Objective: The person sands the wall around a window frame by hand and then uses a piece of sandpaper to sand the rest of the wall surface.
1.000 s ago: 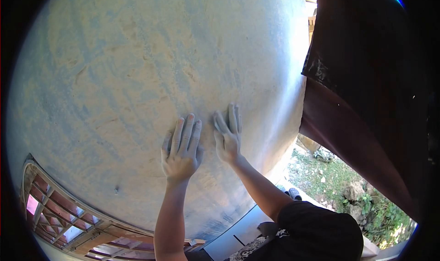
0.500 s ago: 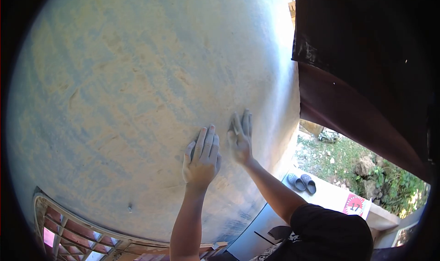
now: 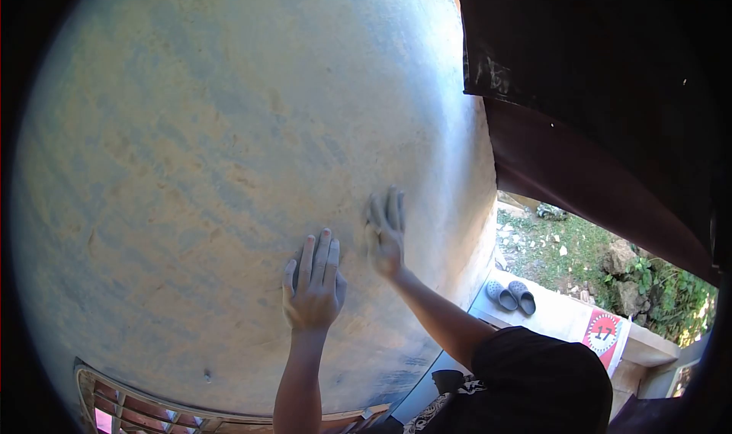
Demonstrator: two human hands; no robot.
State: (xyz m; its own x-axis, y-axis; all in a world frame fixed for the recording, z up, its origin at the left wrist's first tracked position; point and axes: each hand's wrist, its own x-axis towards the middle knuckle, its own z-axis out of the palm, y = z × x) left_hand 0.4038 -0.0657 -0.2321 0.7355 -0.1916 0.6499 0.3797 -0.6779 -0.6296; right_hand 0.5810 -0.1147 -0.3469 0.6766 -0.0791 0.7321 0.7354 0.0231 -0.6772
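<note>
A rough plastered wall (image 3: 213, 152), grey-blue with sandy streaks, fills most of the head view. My left hand (image 3: 313, 285) lies flat on it, fingers together and pointing up. My right hand (image 3: 385, 232) presses against the wall just to the right and a little higher, palm on the surface, fingers extended. Both hands are dusted with grey and hold nothing.
A dark roof edge (image 3: 579, 129) overhangs at the upper right. Below it are grass and stones (image 3: 587, 259), a pair of grey sandals (image 3: 511, 295) on a light ledge, and a red sign numbered 17 (image 3: 604, 331). A window grille (image 3: 145, 415) shows at the bottom left.
The view has shifted, so the wall and grille sit lower in frame. Both hands stay flat on the wall; the left hand has slid lower relative to the right.
</note>
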